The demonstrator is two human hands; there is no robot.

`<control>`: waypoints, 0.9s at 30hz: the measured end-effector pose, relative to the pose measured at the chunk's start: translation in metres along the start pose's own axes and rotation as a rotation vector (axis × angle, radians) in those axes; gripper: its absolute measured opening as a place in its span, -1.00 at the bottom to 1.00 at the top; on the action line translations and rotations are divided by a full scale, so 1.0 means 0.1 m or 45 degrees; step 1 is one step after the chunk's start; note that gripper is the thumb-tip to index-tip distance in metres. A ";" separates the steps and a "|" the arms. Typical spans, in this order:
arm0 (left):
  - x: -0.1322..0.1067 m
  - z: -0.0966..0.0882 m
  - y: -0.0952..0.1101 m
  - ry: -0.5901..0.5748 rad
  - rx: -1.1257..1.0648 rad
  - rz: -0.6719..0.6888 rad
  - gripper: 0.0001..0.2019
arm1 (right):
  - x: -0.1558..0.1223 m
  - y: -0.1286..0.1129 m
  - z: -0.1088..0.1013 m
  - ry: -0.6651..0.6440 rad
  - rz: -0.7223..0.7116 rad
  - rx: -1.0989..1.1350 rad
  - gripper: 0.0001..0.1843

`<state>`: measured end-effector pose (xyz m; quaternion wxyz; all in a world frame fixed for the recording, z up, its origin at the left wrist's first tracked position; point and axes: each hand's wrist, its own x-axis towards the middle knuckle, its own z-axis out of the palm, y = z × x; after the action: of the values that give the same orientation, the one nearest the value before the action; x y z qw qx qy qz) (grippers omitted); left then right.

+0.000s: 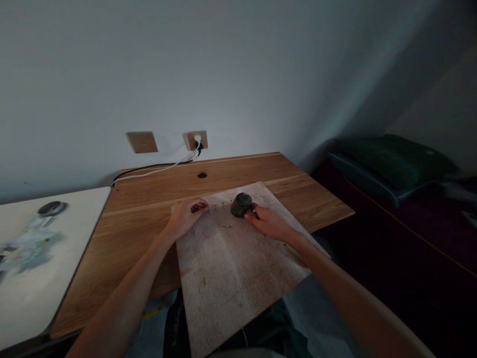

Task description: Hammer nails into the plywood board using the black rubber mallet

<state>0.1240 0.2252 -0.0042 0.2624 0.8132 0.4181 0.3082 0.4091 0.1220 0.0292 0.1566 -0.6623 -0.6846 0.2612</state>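
A thin, worn board [231, 273] lies across the wooden table and juts over its front edge. Several small upright pins, nail-like [223, 204], stand in a row near its far side. One thin metal piece, also nail-like [226, 226], rests flat on the board. My right hand [266, 221] is closed on the right side of a dark, rounded, stone-like lump [241, 205], beside the row's right end. At the row's left end, the fingers of my left hand [186, 216] are pinched together above the board's left edge. What they hold, if anything, is too small to make out.
The wooden table [149, 201] has a cable hole [201, 175]. Cables [160, 170] run along its back to a wall socket [196, 140]. On the left, a white table [74, 258] carries a roll of tape [52, 208] and crumpled plastic [32, 246]. A green cushion [395, 164] lies at right.
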 end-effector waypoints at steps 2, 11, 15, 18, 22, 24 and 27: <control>-0.01 0.02 -0.04 -0.018 -0.013 0.016 -0.93 | 0.00 0.00 0.00 -0.010 0.011 0.012 -0.76; -0.04 0.07 -0.02 0.035 0.149 0.043 -0.90 | -0.02 -0.03 -0.02 -0.019 0.027 0.038 -0.78; -0.04 0.08 -0.02 0.039 0.197 0.032 -0.89 | -0.01 -0.02 0.00 -0.017 0.022 0.047 -0.77; -0.03 0.09 -0.03 0.021 0.203 0.075 -0.88 | 0.00 0.01 0.00 -0.020 0.022 0.050 -0.77; -0.03 0.10 -0.02 0.002 0.210 0.129 -0.91 | -0.01 -0.02 -0.01 -0.032 0.017 0.058 -0.81; -0.02 0.10 -0.02 -0.008 0.217 0.113 -0.90 | -0.02 -0.10 -0.01 -0.055 0.009 0.073 -0.83; -0.02 0.11 -0.02 -0.032 0.165 0.059 -0.76 | 0.00 -0.31 -0.02 -0.077 -0.022 0.093 -0.83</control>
<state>0.1297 0.2226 -0.0138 0.2071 0.8418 0.4149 0.2762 0.3849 0.1228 0.0482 0.1622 -0.6419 -0.6848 0.3045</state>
